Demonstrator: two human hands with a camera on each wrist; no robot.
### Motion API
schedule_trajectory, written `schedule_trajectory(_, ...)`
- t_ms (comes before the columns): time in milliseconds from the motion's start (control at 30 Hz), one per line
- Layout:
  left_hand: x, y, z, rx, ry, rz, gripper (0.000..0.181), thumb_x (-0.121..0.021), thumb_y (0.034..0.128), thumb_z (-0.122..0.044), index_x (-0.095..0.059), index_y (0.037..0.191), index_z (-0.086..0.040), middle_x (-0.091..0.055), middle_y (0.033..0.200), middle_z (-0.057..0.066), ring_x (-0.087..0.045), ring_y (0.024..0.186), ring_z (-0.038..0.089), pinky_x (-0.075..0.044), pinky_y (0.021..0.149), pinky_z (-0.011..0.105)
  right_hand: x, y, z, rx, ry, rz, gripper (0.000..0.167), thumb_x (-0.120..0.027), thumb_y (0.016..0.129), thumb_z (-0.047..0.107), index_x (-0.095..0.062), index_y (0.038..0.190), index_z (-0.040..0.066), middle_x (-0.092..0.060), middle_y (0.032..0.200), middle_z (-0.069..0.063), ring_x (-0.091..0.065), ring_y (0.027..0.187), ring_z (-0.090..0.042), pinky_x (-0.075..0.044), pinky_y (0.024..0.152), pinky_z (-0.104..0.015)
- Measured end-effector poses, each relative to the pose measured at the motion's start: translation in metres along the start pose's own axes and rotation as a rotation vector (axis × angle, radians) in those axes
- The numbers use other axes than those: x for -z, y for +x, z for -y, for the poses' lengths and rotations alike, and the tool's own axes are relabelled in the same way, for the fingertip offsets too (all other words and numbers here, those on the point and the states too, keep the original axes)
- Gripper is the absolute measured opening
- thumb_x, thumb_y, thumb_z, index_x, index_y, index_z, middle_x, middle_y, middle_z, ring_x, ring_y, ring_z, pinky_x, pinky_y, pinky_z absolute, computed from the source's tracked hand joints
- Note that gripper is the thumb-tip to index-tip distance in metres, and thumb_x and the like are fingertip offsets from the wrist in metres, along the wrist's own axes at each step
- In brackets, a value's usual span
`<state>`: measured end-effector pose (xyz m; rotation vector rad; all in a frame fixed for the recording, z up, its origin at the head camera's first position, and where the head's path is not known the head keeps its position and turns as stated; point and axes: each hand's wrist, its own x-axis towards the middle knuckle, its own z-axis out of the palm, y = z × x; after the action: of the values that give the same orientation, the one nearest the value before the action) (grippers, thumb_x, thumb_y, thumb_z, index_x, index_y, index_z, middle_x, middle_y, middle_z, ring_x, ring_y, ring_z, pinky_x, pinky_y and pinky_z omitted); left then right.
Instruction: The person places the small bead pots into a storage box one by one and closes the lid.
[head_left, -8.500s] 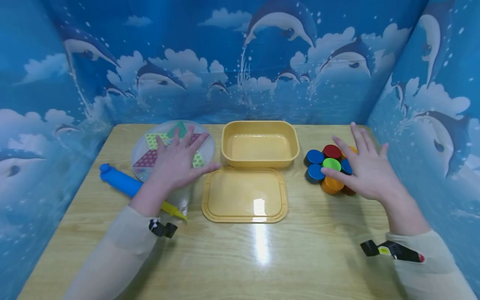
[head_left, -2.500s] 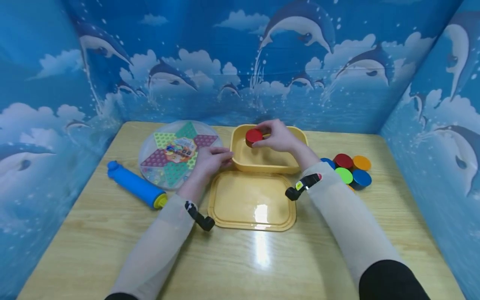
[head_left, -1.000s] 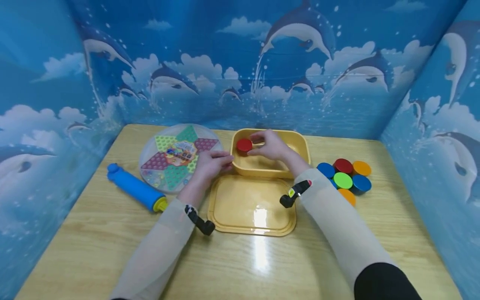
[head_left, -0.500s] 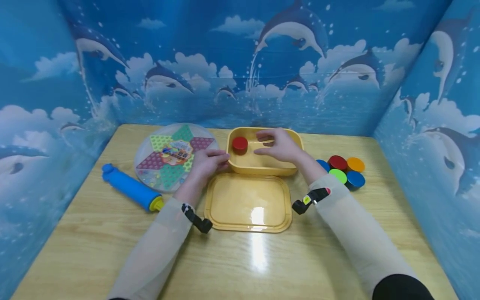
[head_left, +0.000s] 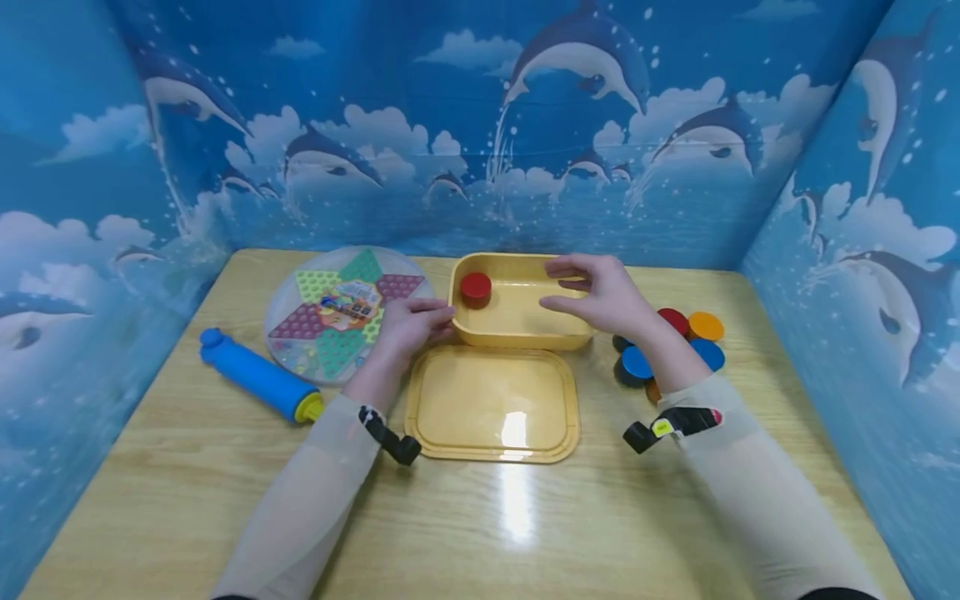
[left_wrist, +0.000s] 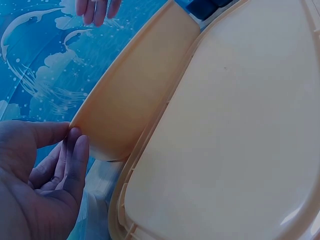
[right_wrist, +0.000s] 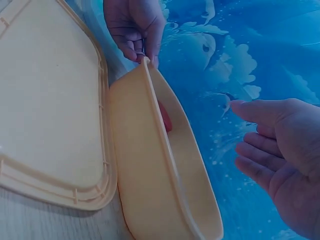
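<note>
The red tub point(head_left: 476, 289) seems placed in the box point(head_left: 525, 341), left of the parted, empty right fingers point(right_wrist: 262, 145); left fingers point(left_wrist: 76, 165) pinch the box. Next may call for reaching right to another tub point(head_left: 636, 364).

The head view is bright and evenly lit; white glare marks the lid point(head_left: 468, 400), on the near side of the left grip point(head_left: 408, 327) and right grip point(head_left: 600, 292), streaking onto the bench point(head_left: 450, 533). Both wrist views look dim and bluish.
</note>
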<state>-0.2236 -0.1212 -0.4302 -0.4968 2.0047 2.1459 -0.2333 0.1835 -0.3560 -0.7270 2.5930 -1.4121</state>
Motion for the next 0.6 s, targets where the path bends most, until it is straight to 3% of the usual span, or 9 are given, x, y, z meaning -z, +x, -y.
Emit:
schedule_trajectory(400, 0.001, 0.002, 0.002, -0.007, 0.015, 0.002, 0.029, -0.078, 0.0966, -0.002, -0.071, 0.122, 0.009, -0.069, 0.107, 0.019, -0.073, 0.076, 0.015, -0.067, 0.08, 0.03, 0.022, -0.049, 0.002, -0.03, -0.076, -0.098, 0.049, -0.082, 0.096, 0.014, -0.064, 0.14, 0.002, -0.065, 0.139, -0.014, -0.062, 0.13, -0.031, -0.053, 0.11, -0.047)
schedule_trajectory(600, 0.001, 0.002, 0.003, -0.016, 0.011, 0.004, 0.029, -0.078, 0.0964, -0.002, -0.071, 0.122, 0.01, -0.07, 0.103, 0.018, -0.073, 0.074, 0.014, -0.067, 0.078, 0.029, 0.026, -0.074, -0.005, -0.055, -0.061, -0.147, 0.048, -0.083, 0.095, 0.013, -0.065, 0.139, 0.003, -0.065, 0.138, -0.016, -0.063, 0.128, -0.034, -0.056, 0.104, -0.027)
